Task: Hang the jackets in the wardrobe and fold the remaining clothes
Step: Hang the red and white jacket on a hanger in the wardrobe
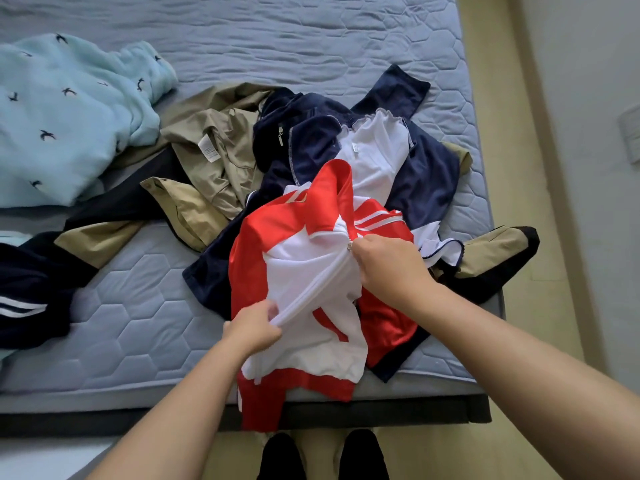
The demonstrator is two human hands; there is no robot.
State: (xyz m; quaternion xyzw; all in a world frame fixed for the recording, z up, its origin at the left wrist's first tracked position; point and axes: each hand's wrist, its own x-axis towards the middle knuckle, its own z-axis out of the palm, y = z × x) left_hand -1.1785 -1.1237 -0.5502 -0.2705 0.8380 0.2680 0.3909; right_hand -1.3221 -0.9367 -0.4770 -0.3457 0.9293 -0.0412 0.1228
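Left hand (pixel 254 329), right hand (pixel 388 261) — both pinch the zipper (pixel 322 292) of the red-and-white jacket (pixel 294 268).

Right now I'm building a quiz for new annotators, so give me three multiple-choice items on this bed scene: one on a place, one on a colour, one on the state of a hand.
1. Where does the light blue bird-print garment lie?
A. on the floor
B. at the far left of the mattress
C. in the person's hands

2. What colours is the jacket held in both hands?
A. red and white
B. navy and beige
C. all black

3. What is the right hand doing?
A. resting flat on the mattress
B. hanging idle
C. gripping the jacket at its zip pull

Answers:
1 B: it lies on the mattress's left side.
2 A: red and white panels show.
3 C: its fingers curl on the fabric by the metal pull, while the left hand pinches the zip lower down.
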